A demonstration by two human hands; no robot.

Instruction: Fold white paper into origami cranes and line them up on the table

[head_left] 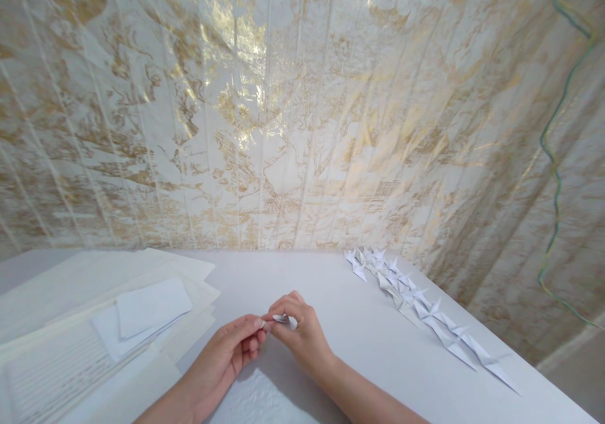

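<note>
Between my two hands, over the middle of the white table (302, 273), is a small piece of folded white paper (282, 319), mostly covered by fingers. My right hand (300, 326) pinches it between thumb and fingers from the right. From the left, my left hand (241, 342) pinches at the paper's near end, thumb against forefinger, with the other fingers curled. The fingertips of both hands meet there. How the paper is folded I cannot make out.
Several folded white paper cranes (428, 310) stand in rows along the table's right side. To the left lie large cream sheets (184, 263), lined or printed paper (57, 367) and small white sheets (154, 304). A gold-patterned curtain (283, 128) hangs behind; a green-yellow cord (553, 159) runs down at right.
</note>
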